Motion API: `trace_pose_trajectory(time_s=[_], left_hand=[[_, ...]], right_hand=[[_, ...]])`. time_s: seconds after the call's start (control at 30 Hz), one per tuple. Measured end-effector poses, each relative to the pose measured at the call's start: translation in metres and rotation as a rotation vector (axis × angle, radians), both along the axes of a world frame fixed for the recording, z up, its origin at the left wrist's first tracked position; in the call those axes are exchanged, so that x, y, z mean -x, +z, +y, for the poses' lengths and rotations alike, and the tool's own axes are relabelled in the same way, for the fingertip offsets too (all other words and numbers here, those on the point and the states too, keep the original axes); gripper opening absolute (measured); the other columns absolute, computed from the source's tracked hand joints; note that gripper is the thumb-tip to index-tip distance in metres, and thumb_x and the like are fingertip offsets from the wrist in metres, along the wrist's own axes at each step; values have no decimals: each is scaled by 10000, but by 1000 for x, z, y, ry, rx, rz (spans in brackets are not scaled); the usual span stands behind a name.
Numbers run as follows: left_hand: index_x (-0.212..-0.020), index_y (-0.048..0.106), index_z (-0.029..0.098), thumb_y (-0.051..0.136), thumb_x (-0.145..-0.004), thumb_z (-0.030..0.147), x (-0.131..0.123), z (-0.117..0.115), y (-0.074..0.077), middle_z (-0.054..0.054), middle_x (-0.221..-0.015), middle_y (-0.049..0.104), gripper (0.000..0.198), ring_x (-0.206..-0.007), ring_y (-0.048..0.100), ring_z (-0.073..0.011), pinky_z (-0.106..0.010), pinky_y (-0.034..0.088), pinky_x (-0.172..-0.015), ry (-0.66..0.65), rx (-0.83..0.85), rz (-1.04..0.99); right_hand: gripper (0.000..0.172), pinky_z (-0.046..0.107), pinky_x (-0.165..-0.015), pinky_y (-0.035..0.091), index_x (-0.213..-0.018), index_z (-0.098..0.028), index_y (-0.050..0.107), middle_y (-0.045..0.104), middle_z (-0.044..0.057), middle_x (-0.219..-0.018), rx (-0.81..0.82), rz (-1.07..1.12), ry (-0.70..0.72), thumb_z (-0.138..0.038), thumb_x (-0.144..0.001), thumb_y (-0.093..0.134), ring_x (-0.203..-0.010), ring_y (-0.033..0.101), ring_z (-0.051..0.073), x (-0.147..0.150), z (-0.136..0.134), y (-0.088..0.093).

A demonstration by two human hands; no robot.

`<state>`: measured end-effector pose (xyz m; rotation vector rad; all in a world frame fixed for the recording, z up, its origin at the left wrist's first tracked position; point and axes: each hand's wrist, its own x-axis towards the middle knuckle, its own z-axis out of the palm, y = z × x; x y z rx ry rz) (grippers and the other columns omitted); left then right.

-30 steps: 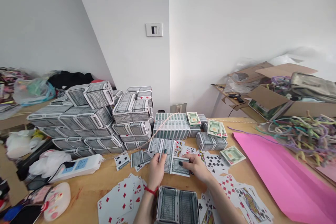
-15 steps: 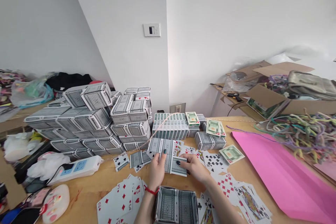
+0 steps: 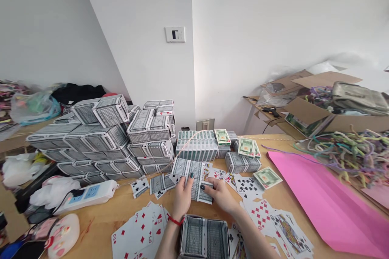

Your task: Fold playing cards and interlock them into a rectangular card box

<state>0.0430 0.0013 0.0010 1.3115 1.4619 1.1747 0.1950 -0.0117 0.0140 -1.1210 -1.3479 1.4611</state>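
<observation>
Between my hands are several grey-backed playing cards (image 3: 190,170), backs up and partly overlapping. My left hand (image 3: 182,194) grips their left part, thumb on top. My right hand (image 3: 219,195) pinches the lower right card (image 3: 205,197) by its right side. Just below, between my forearms, stands an open box made of cards (image 3: 204,236). Loose face-up cards lie to the left (image 3: 136,230) and to the right (image 3: 263,214). Behind the held cards is a row of green-and-white card packs (image 3: 196,145).
Stacked card-built blocks (image 3: 103,141) fill the back left. A white power strip (image 3: 91,195) and a white-and-pink object (image 3: 64,232) lie at left. Green card packs (image 3: 267,178), pink paper (image 3: 322,202) and tangled yarn (image 3: 352,153) are at right.
My right hand has moved slightly left with the lower right card, which now overlaps the other held cards more. My left hand has barely moved.
</observation>
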Motion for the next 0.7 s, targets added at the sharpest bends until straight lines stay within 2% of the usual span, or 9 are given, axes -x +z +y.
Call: trace_pose_trajectory(time_s=[0.1, 0.27, 0.4, 0.7], left_hand=[[-574, 389, 200, 454, -709, 589, 2, 1, -3, 54, -538, 359, 417, -545, 372, -122, -224, 331, -551, 17, 14, 0], [-581, 396, 198, 454, -711, 580, 6, 3, -5, 51, -548, 366, 408, -551, 371, -120, -220, 329, -553, 45, 27, -26], [-579, 386, 197, 464, -722, 557, 8, 3, -4, 52, -547, 374, 395, -560, 382, -121, -219, 335, -561, 46, 22, -23], [-591, 399, 202, 432, -734, 568, 1, -1, 4, 45, -546, 403, 394, -560, 400, -133, -235, 342, -569, 16, -2, 42]], right_hand=[[295, 214, -518, 374, -780, -178, 531, 521, -29, -640, -6, 8, 25, -457, -712, 598, -538, 470, 98, -5, 2, -4], [392, 222, -427, 408, -748, -169, 493, 580, -14, -611, 168, 135, 172, -502, -626, 660, -475, 577, 136, -18, 6, -14], [402, 224, -422, 420, -718, -165, 489, 626, 12, -613, 185, 165, 142, -494, -599, 685, -496, 615, 156, -17, 5, -16], [375, 228, -394, 409, -694, -194, 471, 624, -17, -566, 183, 98, 77, -503, -606, 664, -469, 620, 168, -10, 1, -12]])
